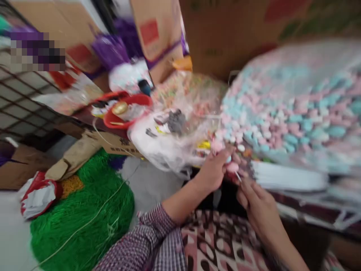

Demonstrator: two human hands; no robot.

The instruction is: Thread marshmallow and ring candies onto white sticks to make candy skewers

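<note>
My left hand [214, 169] is closed around a small pink sweet-like piece [232, 166] at the near edge of a big clear bag of pink, blue and white pieces [293, 116]. My right hand [258, 205] sits just below and right of it, its fingers pinched on a thin white stick [238, 177] that points up toward the pink piece. A stack of white sticks [287, 178] lies right of both hands. The whole view is smeared by motion.
A red bowl [128, 109] with small items stands left of centre, beside crumpled clear plastic bags [169, 143]. A green net bundle [84, 210] lies on the floor at lower left. Cardboard boxes [225, 34] line the back. A patterned cloth [222, 244] covers my lap.
</note>
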